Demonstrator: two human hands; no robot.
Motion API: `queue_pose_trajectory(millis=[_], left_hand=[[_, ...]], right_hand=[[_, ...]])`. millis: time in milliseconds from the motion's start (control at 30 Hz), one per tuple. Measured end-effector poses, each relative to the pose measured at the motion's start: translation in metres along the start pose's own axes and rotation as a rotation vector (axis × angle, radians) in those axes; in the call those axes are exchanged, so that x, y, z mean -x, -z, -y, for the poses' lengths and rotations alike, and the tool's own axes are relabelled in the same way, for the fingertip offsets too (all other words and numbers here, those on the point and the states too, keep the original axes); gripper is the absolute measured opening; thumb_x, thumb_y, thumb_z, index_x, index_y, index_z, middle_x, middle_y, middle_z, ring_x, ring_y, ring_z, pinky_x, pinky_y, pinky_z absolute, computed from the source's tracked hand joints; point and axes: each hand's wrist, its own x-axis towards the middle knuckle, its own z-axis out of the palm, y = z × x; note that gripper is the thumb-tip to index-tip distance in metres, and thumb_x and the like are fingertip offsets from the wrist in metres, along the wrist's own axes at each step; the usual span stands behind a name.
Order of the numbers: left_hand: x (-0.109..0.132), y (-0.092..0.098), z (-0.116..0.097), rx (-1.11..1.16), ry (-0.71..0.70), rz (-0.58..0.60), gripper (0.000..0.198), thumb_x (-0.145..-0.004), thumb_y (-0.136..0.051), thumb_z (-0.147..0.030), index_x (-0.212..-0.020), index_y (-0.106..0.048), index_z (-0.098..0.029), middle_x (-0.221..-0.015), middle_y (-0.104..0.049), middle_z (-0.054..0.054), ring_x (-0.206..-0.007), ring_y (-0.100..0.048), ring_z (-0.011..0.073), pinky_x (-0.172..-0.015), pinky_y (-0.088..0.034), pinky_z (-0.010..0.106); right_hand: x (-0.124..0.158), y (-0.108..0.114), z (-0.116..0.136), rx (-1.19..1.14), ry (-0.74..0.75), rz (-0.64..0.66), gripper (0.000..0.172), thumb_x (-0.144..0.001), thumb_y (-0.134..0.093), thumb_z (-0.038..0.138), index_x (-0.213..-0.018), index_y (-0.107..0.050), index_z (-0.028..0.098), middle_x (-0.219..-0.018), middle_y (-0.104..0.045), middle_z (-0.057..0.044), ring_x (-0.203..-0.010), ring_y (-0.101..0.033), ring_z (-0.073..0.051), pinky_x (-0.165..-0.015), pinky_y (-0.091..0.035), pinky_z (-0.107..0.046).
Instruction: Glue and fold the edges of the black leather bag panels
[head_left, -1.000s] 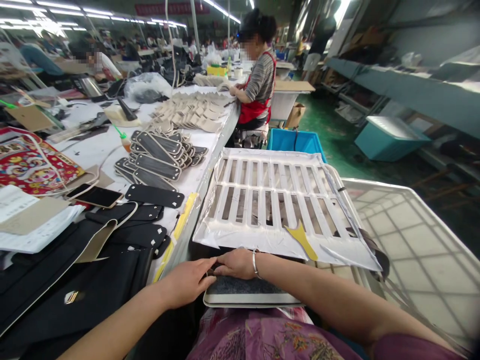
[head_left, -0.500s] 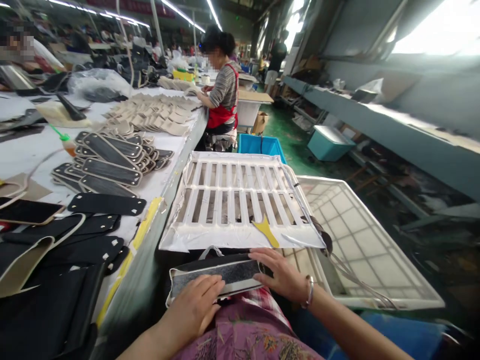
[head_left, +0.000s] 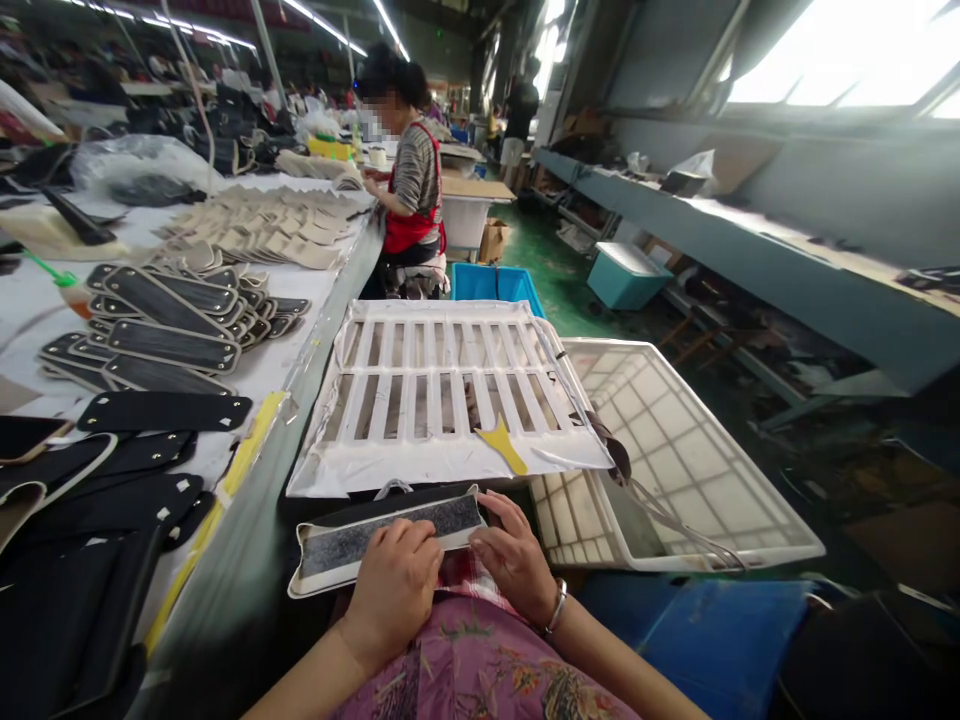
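A long, speckled grey panel (head_left: 337, 548) with pale folded edges lies across my lap, over a black piece behind it. My left hand (head_left: 401, 565) rests over its near edge, fingers bent together onto the surface. At the right end, my right hand (head_left: 510, 555) grips the panel's corner between thumb and fingers. The underside of the panel is hidden. Just beyond stands a white slatted rack (head_left: 450, 455), with a yellow forked tool (head_left: 504, 447) lying on its near rim.
The worktable (head_left: 247, 540) on the left bears black pieces (head_left: 161, 412), dark pale-edged strips (head_left: 174, 345) and beige pieces (head_left: 262, 228). A white crate (head_left: 705, 470) is at right, above a blue bin (head_left: 682, 625). A co-worker (head_left: 412, 190) sits farther along the table.
My right hand has drawn closer and now grasps the panel's end instead of lying across it. My left hand's fingers are more bent. The whole view has turned slightly right.
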Motion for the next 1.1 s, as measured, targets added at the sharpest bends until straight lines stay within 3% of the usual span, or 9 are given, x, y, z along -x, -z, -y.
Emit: queue_pose_trajectory(millis=[133, 367, 467, 633, 900, 967, 1033, 1100], left_hand=[[-0.001, 0.001, -0.003, 0.024, 0.044, -0.009, 0.024, -0.090, -0.038, -0.021, -0.082, -0.060, -0.020, -0.107, -0.060, 0.000, -0.097, -0.048, 0.0224, -0.082, -0.038, 0.042], [-0.006, 0.003, -0.002, 0.141, 0.118, 0.005, 0.013, -0.088, -0.048, -0.027, -0.092, -0.060, -0.024, -0.102, -0.059, -0.002, -0.097, -0.049, 0.0197, -0.082, -0.036, 0.038], [-0.008, 0.000, -0.004, 0.070, 0.115, 0.020, 0.017, -0.089, -0.046, -0.027, -0.083, -0.061, -0.024, -0.103, -0.059, -0.003, -0.096, -0.049, 0.0201, -0.080, -0.035, 0.038], [-0.011, -0.004, -0.010, -0.059, 0.108, -0.022, 0.021, -0.091, -0.038, -0.024, -0.086, -0.058, -0.022, -0.105, -0.058, 0.000, -0.096, -0.047, 0.0222, -0.080, -0.033, 0.040], [-0.021, -0.006, -0.018, -0.180, 0.162, -0.036, 0.015, -0.083, -0.041, -0.020, -0.085, -0.056, -0.019, -0.097, -0.056, 0.005, -0.091, -0.046, 0.0243, -0.075, -0.033, 0.040], [-0.021, -0.007, -0.018, -0.186, 0.167, -0.042, 0.015, -0.083, -0.041, -0.019, -0.086, -0.055, -0.018, -0.096, -0.055, 0.005, -0.091, -0.046, 0.0246, -0.075, -0.034, 0.040], [-0.019, -0.008, -0.017, -0.185, 0.172, -0.045, 0.014, -0.082, -0.042, -0.019, -0.087, -0.056, -0.018, -0.096, -0.055, 0.006, -0.091, -0.046, 0.0249, -0.074, -0.034, 0.040], [-0.017, -0.008, -0.016, -0.179, 0.179, -0.048, 0.014, -0.081, -0.043, -0.019, -0.087, -0.056, -0.018, -0.096, -0.055, 0.006, -0.091, -0.046, 0.0251, -0.075, -0.035, 0.041]], right_hand=[[0.007, -0.005, 0.003, -0.043, -0.026, -0.100, 0.012, -0.083, -0.056, 0.018, -0.092, -0.064, 0.020, -0.124, -0.048, -0.009, -0.116, -0.044, -0.022, -0.096, -0.044, -0.041], [0.007, -0.005, 0.000, -0.071, -0.031, -0.089, 0.008, -0.083, -0.055, 0.016, -0.079, -0.062, 0.019, -0.120, -0.052, -0.007, -0.116, -0.043, -0.021, -0.098, -0.042, -0.040], [0.006, -0.007, 0.001, -0.053, -0.036, -0.086, 0.009, -0.082, -0.054, 0.015, -0.077, -0.061, 0.018, -0.123, -0.050, -0.007, -0.119, -0.041, -0.022, -0.100, -0.040, -0.042], [0.002, -0.013, 0.006, 0.026, -0.043, -0.120, 0.009, -0.081, -0.052, 0.013, -0.075, -0.057, 0.018, -0.123, -0.050, -0.008, -0.121, -0.041, -0.022, -0.101, -0.040, -0.044], [-0.004, -0.023, 0.015, 0.108, -0.151, -0.078, 0.004, -0.079, -0.048, 0.013, -0.078, -0.051, 0.015, -0.129, -0.045, -0.016, -0.125, -0.038, -0.025, -0.100, -0.040, -0.046], [-0.004, -0.021, 0.015, 0.150, -0.185, -0.095, 0.017, -0.081, -0.050, 0.019, -0.096, -0.053, 0.013, -0.132, -0.042, -0.018, -0.125, -0.037, -0.026, -0.099, -0.041, -0.045], [-0.002, -0.016, 0.015, 0.251, -0.191, -0.136, 0.046, -0.082, -0.055, 0.028, -0.122, -0.044, 0.009, -0.136, -0.037, -0.020, -0.127, -0.035, -0.028, -0.100, -0.040, -0.048], [0.004, -0.012, 0.015, 0.371, -0.084, -0.153, 0.059, -0.083, -0.056, 0.029, -0.134, -0.035, 0.010, -0.140, -0.034, -0.018, -0.129, -0.031, -0.029, -0.104, -0.035, -0.050]])
